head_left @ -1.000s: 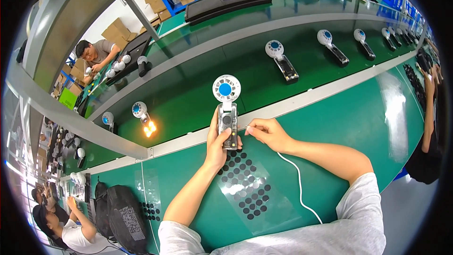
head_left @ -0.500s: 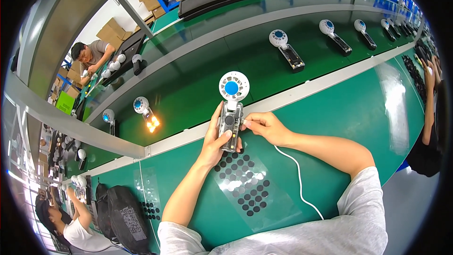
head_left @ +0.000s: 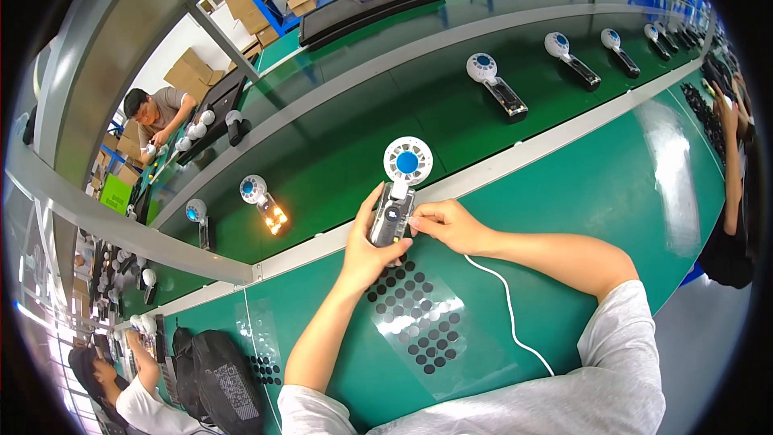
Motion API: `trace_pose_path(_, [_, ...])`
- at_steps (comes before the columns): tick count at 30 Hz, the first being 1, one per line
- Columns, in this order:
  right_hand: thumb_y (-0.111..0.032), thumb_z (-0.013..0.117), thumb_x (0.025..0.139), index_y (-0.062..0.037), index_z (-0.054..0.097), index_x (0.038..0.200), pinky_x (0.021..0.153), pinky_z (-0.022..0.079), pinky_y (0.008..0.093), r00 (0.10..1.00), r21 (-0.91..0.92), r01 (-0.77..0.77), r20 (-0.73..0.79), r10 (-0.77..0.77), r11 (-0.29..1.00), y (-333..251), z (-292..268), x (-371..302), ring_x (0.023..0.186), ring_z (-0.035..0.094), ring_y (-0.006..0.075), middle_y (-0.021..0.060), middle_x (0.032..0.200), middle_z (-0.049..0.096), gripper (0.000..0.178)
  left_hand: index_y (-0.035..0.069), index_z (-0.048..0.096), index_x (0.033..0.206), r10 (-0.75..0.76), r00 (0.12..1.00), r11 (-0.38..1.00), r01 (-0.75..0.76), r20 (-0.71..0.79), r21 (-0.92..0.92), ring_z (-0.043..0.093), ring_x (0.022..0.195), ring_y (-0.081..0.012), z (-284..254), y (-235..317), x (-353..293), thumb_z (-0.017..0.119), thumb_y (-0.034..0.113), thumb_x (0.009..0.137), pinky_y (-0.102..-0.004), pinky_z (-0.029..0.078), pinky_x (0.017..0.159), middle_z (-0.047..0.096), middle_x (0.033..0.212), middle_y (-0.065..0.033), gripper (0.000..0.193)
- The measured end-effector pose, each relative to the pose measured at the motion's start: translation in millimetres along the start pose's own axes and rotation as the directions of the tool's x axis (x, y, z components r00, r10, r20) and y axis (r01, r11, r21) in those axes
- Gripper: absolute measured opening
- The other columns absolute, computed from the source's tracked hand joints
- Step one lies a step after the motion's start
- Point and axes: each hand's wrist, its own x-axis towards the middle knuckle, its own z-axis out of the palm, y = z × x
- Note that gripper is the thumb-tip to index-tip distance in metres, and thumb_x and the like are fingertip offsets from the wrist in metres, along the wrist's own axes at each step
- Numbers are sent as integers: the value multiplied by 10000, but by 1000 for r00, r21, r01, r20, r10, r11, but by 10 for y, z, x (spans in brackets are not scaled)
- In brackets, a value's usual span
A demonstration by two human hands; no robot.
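My left hand [head_left: 366, 251] is wrapped round the body of a handheld fan [head_left: 393, 221], thumb along its lower right side. The fan has a round white head with a blue centre and a dark, see-through body, and leans slightly right. Fingertips of my right hand [head_left: 452, 225] pinch the end of a white cable [head_left: 510, 300] against the right side of the fan body. The plug itself is hidden by the fingers. Below the fan, a clear sheet of round black stickers [head_left: 431, 342] lies on the green table [head_left: 564, 201].
Beyond a metal rail, a green conveyor holds more fans, including one fan [head_left: 495, 84] at right and a fan with glowing orange lights [head_left: 266, 205] at left. A black bag [head_left: 225, 379] sits at lower left. Other people work left and right.
The fan has tilted a little to the right and its head sits lower in view. My left thumb has slid off the fan's front towards its lower edge. My right hand keeps its pinch.
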Motion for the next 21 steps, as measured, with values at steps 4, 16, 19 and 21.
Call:
trace_pose_path(4, [-129,510,846,-24,579,713,477,273,199,996,-8,14,-86,-15,1000,27,-39,-39,507,350,62,-11,583,485,182,37,324,1337,-142,989,974,132,-44,-182,551,587,-151,-99,8,264,598,-63,664,-232,477,505,581,863,-161,733])
trace_pose_path(16, [-93,508,816,-26,552,687,470,262,188,987,-25,75,-139,-78,997,-12,-19,-95,497,332,46,-32,570,468,152,6,243,1368,463,875,463,-105,-139,880,248,1234,-403,-590,-460,917,439,352,888,-504,185,1024,350,1298,-247,624])
trace_pose_path(19, [-105,514,820,-20,555,690,467,265,198,989,-37,82,-118,-86,996,-56,13,-89,491,330,54,-28,559,467,161,-27,363,1288,653,627,299,301,-424,905,295,1175,-428,-1317,-664,669,293,452,922,-498,239,985,338,1295,-270,606])
trace_pose_path(21, [-127,522,829,-7,562,699,463,273,215,993,-58,85,-72,-89,995,-117,93,-52,480,331,71,-18,544,469,181,-17,425,1237,362,705,299,531,-609,793,326,1136,-415,-1930,-953,416,339,458,904,-494,277,943,386,1232,-269,587])
